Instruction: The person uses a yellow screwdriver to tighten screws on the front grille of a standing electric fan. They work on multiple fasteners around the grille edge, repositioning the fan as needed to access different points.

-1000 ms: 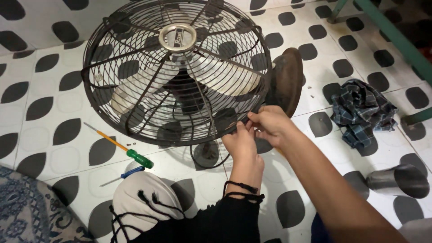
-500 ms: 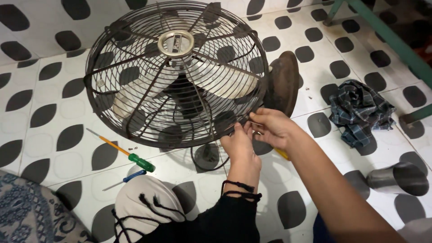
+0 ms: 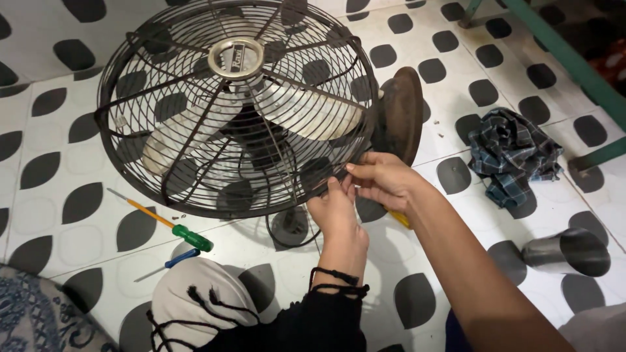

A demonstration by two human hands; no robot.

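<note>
A dark metal fan (image 3: 236, 107) lies on the tiled floor, its round wire guard (image 3: 163, 189) facing up over pale blades (image 3: 306, 114). Its rusty round base (image 3: 401, 114) stands on edge at the right. Both hands meet at the guard's lower right rim. My left hand (image 3: 336, 215), in a black sleeve, pinches the rim from below. My right hand (image 3: 381, 179) pinches the same spot from the right, fingertips touching the left hand's. A yellow object (image 3: 400, 219) shows just under my right wrist, mostly hidden.
A green-handled screwdriver (image 3: 171, 225) and a small blue-handled one (image 3: 171, 262) lie left of the hands. A checked cloth (image 3: 512, 153) is bunched at the right, a metal cup (image 3: 567, 251) on its side below it. Green furniture legs (image 3: 574, 65) stand top right.
Both hands stay at the same spot on the guard rim, fingers shifting slightly. The view has moved a little, so the fan sits further left in frame.
</note>
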